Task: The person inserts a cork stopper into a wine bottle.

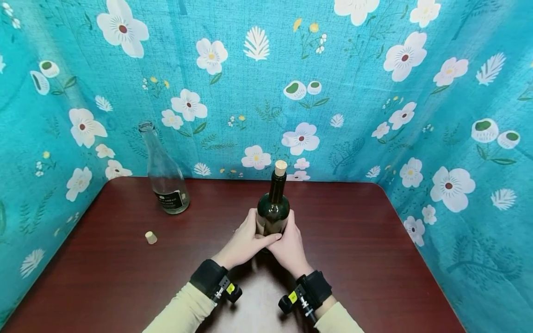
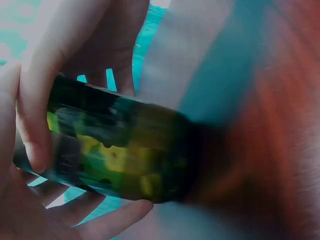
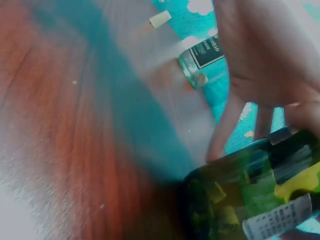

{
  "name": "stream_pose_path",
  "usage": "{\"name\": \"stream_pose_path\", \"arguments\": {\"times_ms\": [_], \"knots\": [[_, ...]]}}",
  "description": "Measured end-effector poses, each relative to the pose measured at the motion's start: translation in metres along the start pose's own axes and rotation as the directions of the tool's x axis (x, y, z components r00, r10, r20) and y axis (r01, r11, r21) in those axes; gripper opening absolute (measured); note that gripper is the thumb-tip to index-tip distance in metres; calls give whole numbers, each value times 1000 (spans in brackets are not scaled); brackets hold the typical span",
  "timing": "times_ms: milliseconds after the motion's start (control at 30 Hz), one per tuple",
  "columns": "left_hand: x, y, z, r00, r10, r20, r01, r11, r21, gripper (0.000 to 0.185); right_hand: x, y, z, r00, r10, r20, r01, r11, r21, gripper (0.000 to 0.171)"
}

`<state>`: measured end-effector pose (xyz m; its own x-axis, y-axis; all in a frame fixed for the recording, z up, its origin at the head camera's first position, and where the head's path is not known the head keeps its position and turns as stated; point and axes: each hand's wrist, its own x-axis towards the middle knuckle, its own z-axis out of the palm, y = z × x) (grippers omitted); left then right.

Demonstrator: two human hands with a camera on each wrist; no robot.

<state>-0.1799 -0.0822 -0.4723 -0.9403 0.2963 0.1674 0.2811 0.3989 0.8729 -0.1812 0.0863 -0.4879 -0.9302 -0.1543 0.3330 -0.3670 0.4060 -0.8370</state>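
Note:
A dark green glass bottle (image 1: 273,210) with a cork (image 1: 281,167) in its neck stands upright on the dark red table (image 1: 366,259). Both hands wrap its lower body. My left hand (image 1: 246,240) grips it from the left, the thumb lying across the front. My right hand (image 1: 290,245) grips it from the right. In the left wrist view the bottle (image 2: 120,150) fills the frame with fingers (image 2: 37,100) curled round it. In the right wrist view the bottle (image 3: 250,200) shows at the lower right under that hand (image 3: 265,60).
An empty clear glass bottle (image 1: 164,173) with a dark label stands at the back left, also seen as the clear bottle (image 3: 200,57). A loose cork (image 1: 151,237) lies on the table's left side. Floral teal cloth walls (image 1: 341,92) close in three sides.

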Motion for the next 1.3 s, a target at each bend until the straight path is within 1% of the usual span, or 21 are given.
{"name": "stream_pose_path", "arguments": {"times_ms": [100, 167, 367, 433, 533, 633, 667, 733, 833, 900, 967, 1133, 1300], "knots": [[-4, -4, 3, 1000, 1, -8, -1, 1000, -7, 68, -3, -1, 0, 1000, -2, -2, 2, 998, -66, 85], [-5, -5, 5, 1000, 8, -11, -8, 1000, -11, 71, -4, 0, -1, 1000, -7, -9, 6, 997, -83, 85], [-10, -5, 13, 1000, 13, -18, -13, 1000, 15, 82, -5, 4, -4, 1000, 7, -16, -9, 994, -109, 78], [-11, -4, 16, 999, 19, -32, -19, 1000, 21, 84, -4, 5, -6, 1000, 13, -25, -15, 994, -111, 80], [-12, -2, 20, 998, 37, -59, -36, 999, 11, 79, -2, 9, -12, 999, 14, -45, -18, 995, -99, 84], [-13, 1, 22, 994, 70, -83, -72, 997, -12, 69, 4, 12, -21, 997, 4, -77, -9, 998, -65, 90], [-13, 1, 22, 993, 81, -85, -82, 997, -5, 65, 7, 13, -25, 996, 2, -93, -7, 999, -53, 89], [-14, 3, 22, 991, 110, -78, -107, 993, 43, 58, 14, 15, -35, 992, 0, -128, -5, 999, -33, 91], [-17, 3, 22, 987, 149, -59, -140, 981, 134, 47, 26, 19, -53, 983, 21, -181, -25, 999, -21, 89], [-20, 2, 23, 986, 161, -52, -150, 974, 168, 41, 36, 21, -66, 976, 39, -215, -45, 999, -25, 88], [-22, 0, 23, 985, 163, -56, -151, 974, 172, 36, 48, 25, -80, 965, 59, -256, -71, 997, -38, 88], [-24, -6, 21, 986, 147, -81, -131, 975, 181, 35, 76, 39, -114, 930, 90, -356, -134, 986, -102, 90], [-27, -8, 18, 986, 129, -103, -107, 975, 193, 34, 91, 55, -140, 908, 154, -389, -215, 969, -119, 90]]}}
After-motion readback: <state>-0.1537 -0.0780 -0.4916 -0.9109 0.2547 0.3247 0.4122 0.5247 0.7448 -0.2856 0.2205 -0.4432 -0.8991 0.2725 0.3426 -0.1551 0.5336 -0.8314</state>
